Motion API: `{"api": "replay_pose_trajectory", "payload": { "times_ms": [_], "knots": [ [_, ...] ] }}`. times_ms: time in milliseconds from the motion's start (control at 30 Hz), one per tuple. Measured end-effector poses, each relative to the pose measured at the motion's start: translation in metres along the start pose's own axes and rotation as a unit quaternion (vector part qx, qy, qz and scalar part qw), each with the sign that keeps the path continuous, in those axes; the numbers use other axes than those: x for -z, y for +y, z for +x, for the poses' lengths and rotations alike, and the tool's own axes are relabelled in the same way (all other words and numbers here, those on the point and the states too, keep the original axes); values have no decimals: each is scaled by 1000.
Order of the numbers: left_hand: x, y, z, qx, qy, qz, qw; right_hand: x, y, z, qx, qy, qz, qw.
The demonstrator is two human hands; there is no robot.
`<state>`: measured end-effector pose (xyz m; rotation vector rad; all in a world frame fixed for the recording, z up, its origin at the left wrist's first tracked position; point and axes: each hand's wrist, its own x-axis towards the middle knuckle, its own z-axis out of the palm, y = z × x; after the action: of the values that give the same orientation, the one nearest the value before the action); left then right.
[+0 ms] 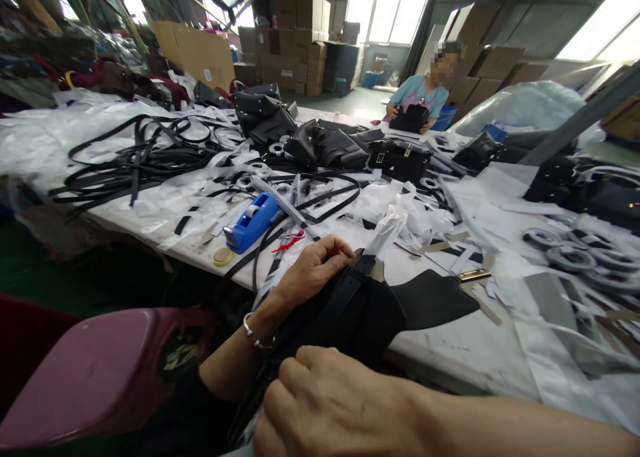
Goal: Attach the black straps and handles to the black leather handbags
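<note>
A black leather bag with a strap lies at the near edge of the white table, its flap spread onto the table top. My left hand, with a bracelet on its wrist, is closed and pinches the bag's black strap at the top of the bag. My right hand is close to the camera at the bottom, fingers curled into a fist against the bag's lower edge. What the right fingers grip is hidden.
A blue tape dispenser, a small tape roll, red scissors, loose black straps, plastic wrappers and finished black bags cover the table. A pink stool stands left. Another person works at the far end.
</note>
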<state>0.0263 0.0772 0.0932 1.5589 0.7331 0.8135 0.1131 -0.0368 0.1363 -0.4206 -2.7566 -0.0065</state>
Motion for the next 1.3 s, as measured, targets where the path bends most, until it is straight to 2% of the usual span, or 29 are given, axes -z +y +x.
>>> {"api": "replay_pose_trajectory", "payload": {
  "times_ms": [67, 100, 200, 267, 300, 367, 433, 500, 567, 633, 767, 800, 900, 967, 1067, 1133, 1200, 1300],
  "knots": [
    [3, 4, -3, -18, 24, 15, 999, 17, 5, -11, -36, -26, 45, 998],
    [5, 6, -5, -26, 33, 20, 999, 28, 9, -20, -67, -18, 60, 996],
    [8, 11, -11, -46, 43, 35, 997, 59, 28, -52, -245, 75, 17, 967],
    [7, 14, -13, -57, 43, 40, 997, 71, 47, -70, -365, 111, -23, 924],
    [5, 16, -14, -62, 39, 38, 997, 74, 56, -76, -419, 101, -4, 902],
    [2, 20, -13, -78, 26, 33, 996, 72, 73, -84, -495, 35, 142, 856],
    [-2, 23, -10, -95, 10, 34, 995, 63, 84, -85, -506, -25, 367, 780],
    [-3, 24, -5, -109, -3, 42, 993, 54, 89, -82, -484, -16, 527, 698],
    [-3, 24, 0, -121, -10, 63, 991, 46, 89, -78, -486, 29, 591, 643],
    [1, 26, 2, -138, -1, 110, 984, 41, 87, -75, -499, 58, 610, 613],
    [10, 39, -12, -181, 83, 264, 944, 31, 85, -74, -512, 97, 627, 579],
    [11, 43, -19, -176, 84, 298, 935, 29, 85, -73, -518, 96, 634, 566],
    [10, 50, -41, -113, 29, 377, 919, 25, 84, -69, -535, 75, 650, 535],
    [6, 49, -53, -73, 11, 412, 908, 25, 84, -67, -547, 58, 635, 543],
    [0, 42, -64, -37, 26, 432, 901, 27, 84, -68, -552, 22, 596, 583],
    [-3, 38, -67, -17, 33, 428, 903, 28, 83, -70, -551, -7, 584, 596],
    [-3, 35, -68, 1, 37, 414, 910, 28, 82, -73, -557, -22, 583, 591],
    [-3, 34, -68, 23, 25, 379, 925, 26, 78, -73, -561, 1, 605, 565]
  ]
}}
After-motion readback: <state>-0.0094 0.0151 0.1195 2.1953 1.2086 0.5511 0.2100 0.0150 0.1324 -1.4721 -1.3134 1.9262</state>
